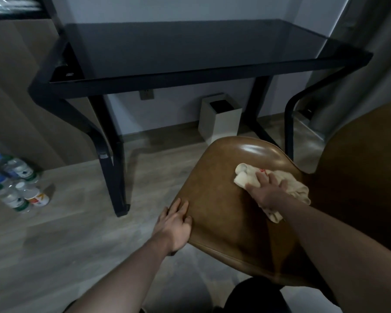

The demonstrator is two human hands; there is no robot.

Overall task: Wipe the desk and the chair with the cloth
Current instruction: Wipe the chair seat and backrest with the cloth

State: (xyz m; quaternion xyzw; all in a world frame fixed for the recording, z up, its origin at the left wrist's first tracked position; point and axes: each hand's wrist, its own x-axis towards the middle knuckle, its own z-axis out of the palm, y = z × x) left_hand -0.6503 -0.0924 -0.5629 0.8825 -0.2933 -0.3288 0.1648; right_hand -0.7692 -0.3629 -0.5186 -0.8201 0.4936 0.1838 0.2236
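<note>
**A:** Why have you got both hands on the chair (230,199)?

**B:** Division of labour, by the look of it. Your right hand (265,190) lies flat on the cloth (242,175), fingers spread, pressing it onto the right part of the seat. Nothing is pinched; the palm does the work. Your left hand (175,222) sits on the near-left rim of the seat, fingers straight on top, thumb side hidden below the edge. My read: it stops the chair sliding or turning while you push.

**A:** Cloth position?

**B:** Bunched, on the seat's right half, partly under your palm. One lump sticks out on the far-left side of the hand, and a tail trails toward the near right.

**A:** Surface?

**B:** Brown, smooth, leather-like, curved. There's a glossy highlight at the far edge, so the cloth should glide. The backrest rises at right.

**A:** And the desk (190,53)?

**B:** Black glossy top on a black frame, against the far wall, well apart from the cloth. I can't tell whether it's been wiped.

**A:** Room?

**B:** Wood-look floor. A white bin (219,123) stands under the desk. Water bottles (14,179) are clustered on the floor at left, and a curtain (370,53) hangs at far right. Light is dim.
</note>
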